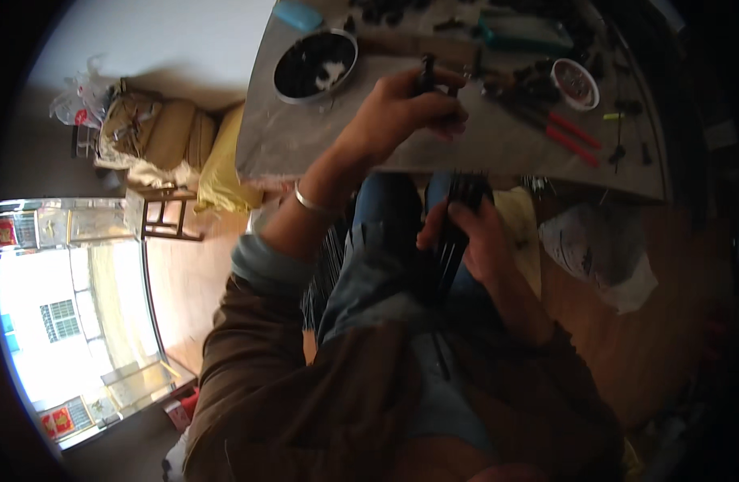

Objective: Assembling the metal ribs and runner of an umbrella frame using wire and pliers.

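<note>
My left hand [413, 104], with a pale bangle [313, 205] on its wrist, is raised over the near part of the table [293, 145]. Its fingers are curled, and a small black part [428, 74] stands up between them; its exact kind is too blurred to tell. Down at my lap, beyond the table's near edge, my right hand [482, 237] is closed round a bundle of thin black rods [468, 189]. The rods' tips point toward the table, and their other ends run down between my legs. More thin black rods [325, 269] hang beside my left thigh.
On the table lie a round bowl of black parts [303, 66], pliers with red handles [574, 138], a white tub [577, 84], a teal tray [526, 34] and scattered black pieces. A plastic bag [598, 253] sits right, yellow sacking [229, 165] and a wooden stool [170, 218] left.
</note>
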Available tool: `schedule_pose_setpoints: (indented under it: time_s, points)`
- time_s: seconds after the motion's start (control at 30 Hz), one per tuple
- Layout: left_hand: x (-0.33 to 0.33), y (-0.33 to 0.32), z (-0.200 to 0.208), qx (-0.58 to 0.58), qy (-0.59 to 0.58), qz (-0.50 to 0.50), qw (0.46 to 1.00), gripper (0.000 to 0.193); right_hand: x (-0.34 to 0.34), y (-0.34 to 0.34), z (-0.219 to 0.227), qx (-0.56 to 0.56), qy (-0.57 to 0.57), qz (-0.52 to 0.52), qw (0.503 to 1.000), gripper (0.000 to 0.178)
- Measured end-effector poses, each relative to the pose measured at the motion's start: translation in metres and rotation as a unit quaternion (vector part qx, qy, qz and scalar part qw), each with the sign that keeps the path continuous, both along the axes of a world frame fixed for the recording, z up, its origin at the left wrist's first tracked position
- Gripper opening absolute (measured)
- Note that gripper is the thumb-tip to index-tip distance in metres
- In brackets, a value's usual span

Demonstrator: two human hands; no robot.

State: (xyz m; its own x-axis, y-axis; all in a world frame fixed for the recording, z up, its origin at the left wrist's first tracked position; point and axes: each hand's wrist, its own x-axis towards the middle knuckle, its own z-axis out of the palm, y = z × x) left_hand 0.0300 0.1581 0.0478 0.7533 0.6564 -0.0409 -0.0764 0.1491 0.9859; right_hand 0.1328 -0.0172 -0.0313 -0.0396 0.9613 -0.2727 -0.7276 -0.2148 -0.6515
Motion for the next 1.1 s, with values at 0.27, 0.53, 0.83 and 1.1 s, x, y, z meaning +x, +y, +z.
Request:
schedule_pose_setpoints:
  time_s: [0.27,0.53,0.83,1.1]
  points:
    - [-0.078,-0.086,-0.072,-0.303,-0.234,0.16,0.91,0.03,-0.043,-0.004,0.028,0.026,-0.098,0.029,0.994,0.022]
    - [-0.093,-0.093,-0.072,-0.323,-0.265,0.109,0.902,0.028,-0.069,-0.007,0.03,0.031,-0.126,0.004,0.992,0.016]
    - [-0.083,-0.09,-0.068,-0.296,-0.267,0.145,0.906,0.022,-0.066,-0.008,0.025,0.054,-0.131,0.004,0.99,0.016]
    - [-0.082,-0.088,-0.063,-0.293,-0.26,0.135,0.91,0.019,-0.062,-0.007,0.023,0.077,-0.137,0.016,0.987,0.015]
